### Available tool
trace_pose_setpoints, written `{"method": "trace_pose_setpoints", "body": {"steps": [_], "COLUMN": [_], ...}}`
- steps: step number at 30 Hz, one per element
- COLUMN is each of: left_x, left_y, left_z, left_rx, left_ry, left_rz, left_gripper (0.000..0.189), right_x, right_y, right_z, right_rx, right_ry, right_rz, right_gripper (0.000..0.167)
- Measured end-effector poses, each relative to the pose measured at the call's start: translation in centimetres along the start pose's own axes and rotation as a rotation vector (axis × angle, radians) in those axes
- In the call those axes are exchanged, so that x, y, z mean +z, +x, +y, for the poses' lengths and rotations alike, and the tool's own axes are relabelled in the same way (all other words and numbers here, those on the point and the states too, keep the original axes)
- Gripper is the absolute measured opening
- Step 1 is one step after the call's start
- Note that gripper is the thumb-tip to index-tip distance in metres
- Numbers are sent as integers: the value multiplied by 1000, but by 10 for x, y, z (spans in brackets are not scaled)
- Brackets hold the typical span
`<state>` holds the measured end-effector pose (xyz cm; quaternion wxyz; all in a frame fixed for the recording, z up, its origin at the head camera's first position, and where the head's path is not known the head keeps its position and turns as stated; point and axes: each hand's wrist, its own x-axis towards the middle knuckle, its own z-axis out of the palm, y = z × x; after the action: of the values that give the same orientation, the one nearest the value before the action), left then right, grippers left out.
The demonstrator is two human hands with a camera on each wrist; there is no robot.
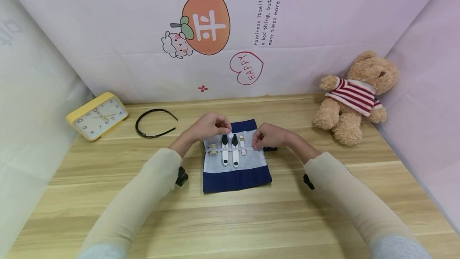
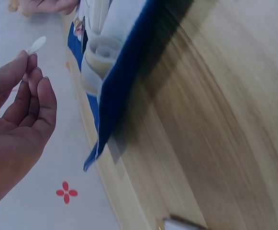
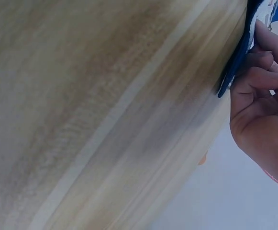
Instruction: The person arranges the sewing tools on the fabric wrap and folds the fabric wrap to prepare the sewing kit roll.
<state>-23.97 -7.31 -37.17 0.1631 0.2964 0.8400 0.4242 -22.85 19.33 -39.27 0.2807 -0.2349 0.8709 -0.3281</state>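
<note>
A navy fabric roll-up pouch (image 1: 237, 180) lies unfolded on the table, its pale grey lining facing up. Under its elastic band sit two white tools with black ends (image 1: 225, 157), (image 1: 235, 158), a cream roll (image 1: 213, 150) and a slim white piece with a metal-looking end (image 1: 242, 146). My left hand (image 1: 212, 125) pinches a small white stick with a flat oval tip (image 2: 37, 44) above the pouch's upper part. At the pouch's right edge, my right hand (image 1: 270, 136) grips the fabric between thumb and curled fingers; the exact contact is partly hidden.
A black headband (image 1: 143, 134) and a yellow alarm clock (image 1: 97, 116) are to the left. Against the right wall sits a teddy bear (image 1: 353, 95) in a striped top. A printed white cloth (image 1: 143, 51) backs the wooden table (image 1: 230, 223).
</note>
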Motion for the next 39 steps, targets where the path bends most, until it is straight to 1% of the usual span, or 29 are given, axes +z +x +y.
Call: {"method": "trace_pose_setpoints", "body": {"steps": [5,13,18,21,27,31,39], "left_x": [8,17,20,22,25,27,31], "left_y": [11,24,32,35,40,44,50], "left_z": [4,8,7,6,3,1,-2], "left_rx": [-1,-13,-6,-4,-16,-13,6], "left_ry": [7,39,63,80,81,82,81], "left_rz": [-24,-72,-97,-107,-135,-154,-199], "left_gripper": [5,5,6,6,5,5,5], "right_x": [0,0,-1,-1,-1,0,0], "right_y": [0,0,-1,0,-2,-3,-2], "right_z": [2,5,9,11,9,10,10], "right_rx": [-5,-32,-38,-31,3,24,-10], "right_ry": [9,42,54,68,98,117,94], "right_rz": [-9,-17,-19,-11,3,12,31], "right_gripper": [6,5,5,7,6,5,6]}}
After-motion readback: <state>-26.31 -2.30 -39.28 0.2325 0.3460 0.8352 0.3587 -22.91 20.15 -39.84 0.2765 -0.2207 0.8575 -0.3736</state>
